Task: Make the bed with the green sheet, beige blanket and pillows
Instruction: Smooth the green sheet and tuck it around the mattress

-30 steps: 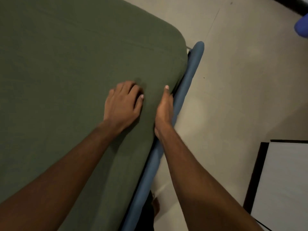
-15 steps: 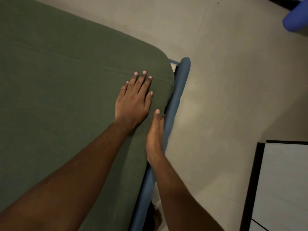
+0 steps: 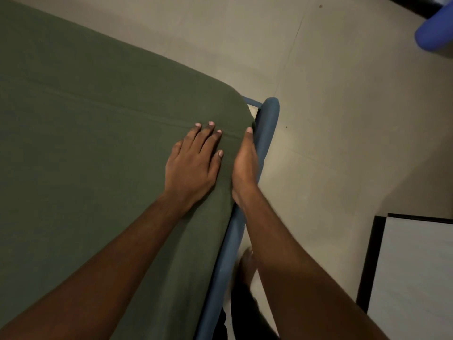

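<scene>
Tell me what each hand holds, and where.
Left hand lies flat on the green sheet, holding nothing. Right hand lies against the sheet's side; fingers hidden, grip unclear.

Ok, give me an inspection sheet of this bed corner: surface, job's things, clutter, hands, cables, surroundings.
Surface: green sheet lies smooth over the mattress corner, one faint seam line across it.
Job's things: only the sheet; blanket and pillows not in view.
Clutter: nothing seen.
Hands: left hand flat on the sheet, fingers straight; right hand edge-on between the sheet's side and the blue bed rail, its fingers mostly hidden.
Cables: nothing seen.
Surroundings: pale tiled floor; blue object at top right; black-framed white panel at lower right; bare foot by the rail.
</scene>
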